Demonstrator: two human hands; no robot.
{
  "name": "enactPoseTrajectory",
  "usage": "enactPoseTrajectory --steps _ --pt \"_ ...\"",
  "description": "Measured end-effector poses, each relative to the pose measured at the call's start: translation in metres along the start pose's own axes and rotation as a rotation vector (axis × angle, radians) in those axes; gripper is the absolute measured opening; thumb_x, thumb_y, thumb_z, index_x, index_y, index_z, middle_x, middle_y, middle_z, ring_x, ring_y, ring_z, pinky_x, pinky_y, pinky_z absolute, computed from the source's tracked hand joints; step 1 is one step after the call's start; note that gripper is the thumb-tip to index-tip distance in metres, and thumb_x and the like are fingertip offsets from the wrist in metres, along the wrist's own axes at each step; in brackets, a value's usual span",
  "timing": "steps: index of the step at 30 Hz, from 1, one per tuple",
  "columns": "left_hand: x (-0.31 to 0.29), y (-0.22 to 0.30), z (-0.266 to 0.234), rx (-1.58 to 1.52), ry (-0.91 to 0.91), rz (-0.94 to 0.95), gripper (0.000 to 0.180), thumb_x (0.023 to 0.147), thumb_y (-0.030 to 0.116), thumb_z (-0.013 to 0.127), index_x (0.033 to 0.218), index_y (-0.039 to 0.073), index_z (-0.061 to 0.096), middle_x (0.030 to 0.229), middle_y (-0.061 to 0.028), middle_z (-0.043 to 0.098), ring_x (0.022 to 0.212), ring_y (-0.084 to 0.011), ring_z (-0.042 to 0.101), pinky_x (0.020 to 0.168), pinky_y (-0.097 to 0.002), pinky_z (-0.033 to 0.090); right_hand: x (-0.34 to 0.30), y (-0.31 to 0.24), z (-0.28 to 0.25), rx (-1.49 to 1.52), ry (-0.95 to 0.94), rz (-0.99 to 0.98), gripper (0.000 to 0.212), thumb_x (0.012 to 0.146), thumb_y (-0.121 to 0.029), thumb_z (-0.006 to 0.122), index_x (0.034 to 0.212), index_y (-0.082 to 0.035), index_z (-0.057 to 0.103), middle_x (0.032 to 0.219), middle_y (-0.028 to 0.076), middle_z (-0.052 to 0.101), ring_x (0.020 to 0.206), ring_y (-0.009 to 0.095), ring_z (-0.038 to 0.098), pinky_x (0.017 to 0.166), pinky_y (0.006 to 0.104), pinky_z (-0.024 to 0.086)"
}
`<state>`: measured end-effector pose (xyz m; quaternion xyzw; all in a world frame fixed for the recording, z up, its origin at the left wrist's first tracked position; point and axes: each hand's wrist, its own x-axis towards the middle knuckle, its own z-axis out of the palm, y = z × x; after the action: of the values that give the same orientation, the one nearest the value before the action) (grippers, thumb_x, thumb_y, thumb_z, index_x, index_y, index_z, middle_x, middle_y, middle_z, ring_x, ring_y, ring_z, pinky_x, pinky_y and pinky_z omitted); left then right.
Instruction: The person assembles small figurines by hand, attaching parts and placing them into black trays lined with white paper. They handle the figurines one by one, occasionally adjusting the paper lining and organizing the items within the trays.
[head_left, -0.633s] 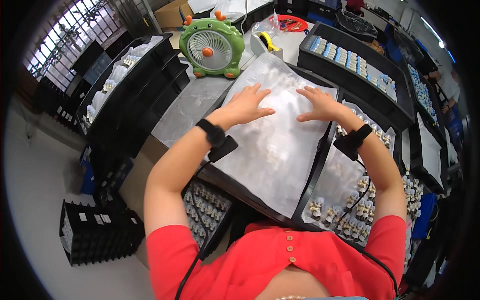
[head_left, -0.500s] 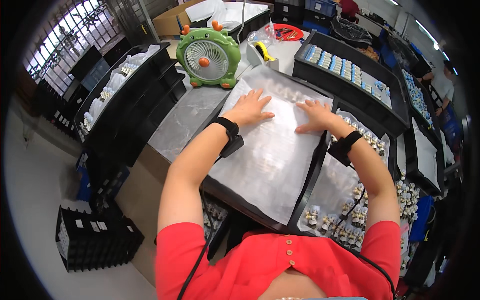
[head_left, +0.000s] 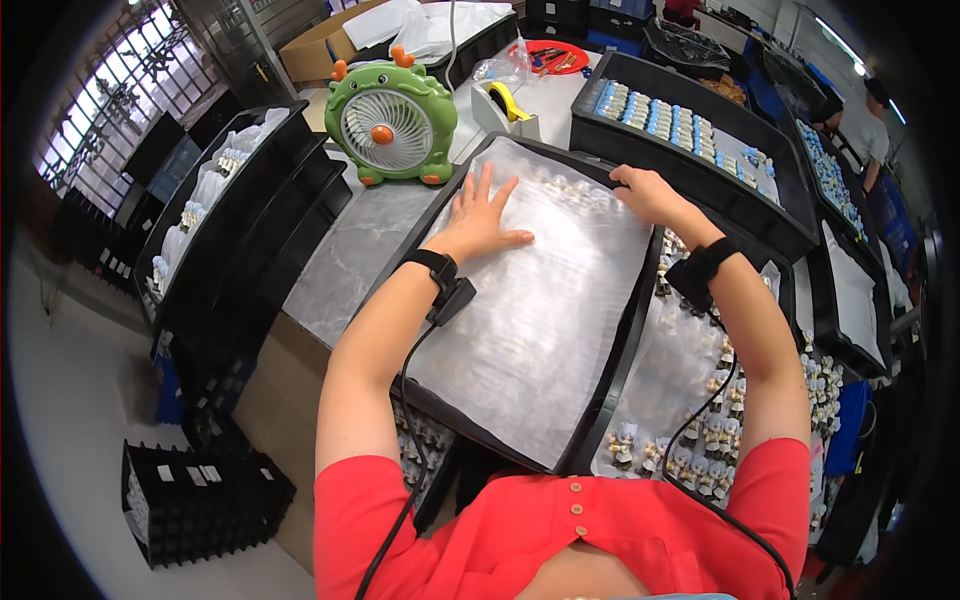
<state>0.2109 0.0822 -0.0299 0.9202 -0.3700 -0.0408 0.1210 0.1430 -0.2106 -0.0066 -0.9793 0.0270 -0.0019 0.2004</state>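
A thin white translucent sheet (head_left: pixel 520 330) lies over a black tray (head_left: pixel 622 362) in front of me, and small pale figurines show faintly through its far part. My left hand (head_left: pixel 482 222) rests on the sheet's far left area, fingers spread. At the far right corner, my right hand (head_left: pixel 650 196) has its fingers bent and pinched at the sheet's edge beside the tray rim. Right of this tray, small white and dark figurines (head_left: pixel 716 440) stand in rows on another sheet-lined tray, partly behind my right forearm.
A green fan (head_left: pixel 392 125) stands at the back left, beside a yellow tape dispenser (head_left: pixel 510 108). A deep black tray (head_left: pixel 690 190) of blue-and-white pieces sits at the back right. Stacked black trays (head_left: pixel 255 225) stand left. A red plate (head_left: pixel 548 57) holds tools. Another person (head_left: pixel 865 135) is far right.
My right hand has moved from lying spread on the sheet to its far right corner, with the fingers now bent. My left hand has shifted slightly left and stays spread.
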Motion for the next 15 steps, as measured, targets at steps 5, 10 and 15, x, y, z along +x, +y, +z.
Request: enactPoseTrajectory --steps 5,10,15 --pt "0.000 -0.008 0.002 -0.025 -0.026 -0.002 0.101 0.068 0.065 0.062 0.144 0.021 0.014 0.147 -0.0233 -0.006 0.135 -0.0444 -0.004 0.105 -0.0576 0.012 -0.002 -0.024 -0.009 -0.261 -0.142 0.174 0.043 0.069 -0.030 0.067 0.104 -0.005 0.062 0.102 0.016 0.063 0.099 0.030 0.060 0.084 0.0440 0.044" --pt "-0.003 -0.008 0.001 -0.074 -0.055 0.005 0.105 0.065 0.066 0.064 0.144 0.019 0.015 0.147 -0.0232 -0.007 0.136 -0.0417 -0.008 0.106 -0.0565 0.009 0.002 -0.027 -0.001 -0.385 -0.144 0.203 0.043 0.064 -0.026 0.073 0.100 -0.005 0.065 0.100 0.017 0.064 0.099 0.030 0.059 0.083 0.0450 0.043" --pt "-0.005 -0.009 0.002 -0.067 -0.072 0.008 0.106 0.064 0.067 0.064 0.144 0.018 0.014 0.147 -0.0243 -0.006 0.136 -0.0411 -0.010 0.107 -0.0547 0.008 -0.001 -0.022 0.001 -0.538 -0.068 0.179 0.034 0.071 -0.023 0.068 0.099 -0.004 0.065 0.101 0.015 0.064 0.097 0.031 0.059 0.084 0.0447 0.043"
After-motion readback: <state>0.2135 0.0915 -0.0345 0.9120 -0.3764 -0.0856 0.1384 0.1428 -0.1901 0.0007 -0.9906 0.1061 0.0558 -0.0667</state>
